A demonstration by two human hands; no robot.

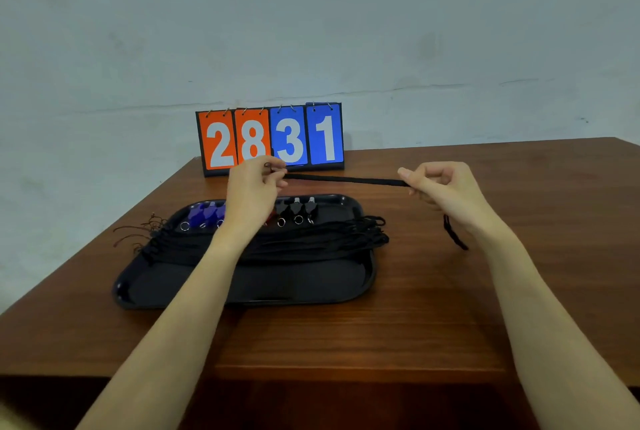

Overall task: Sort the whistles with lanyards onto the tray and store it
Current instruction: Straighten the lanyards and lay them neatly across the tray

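While the left hand [254, 187] and the right hand [440, 187] each pinch an end of a black lanyard [346, 180] with curled fingers, the cord is stretched taut above the black tray [249, 287] on the brown worktop [450, 308]. On the tray lie blue whistles [206, 214], black whistles [298, 209] and bundled cords [311, 239]; the left forearm hides its middle. A flip scoreboard [272, 138] reading 2831 stands behind.

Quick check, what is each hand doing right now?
Left hand: pinches one end of the black lanyard.
Right hand: pinches the lanyard further along, the rest hanging below it.
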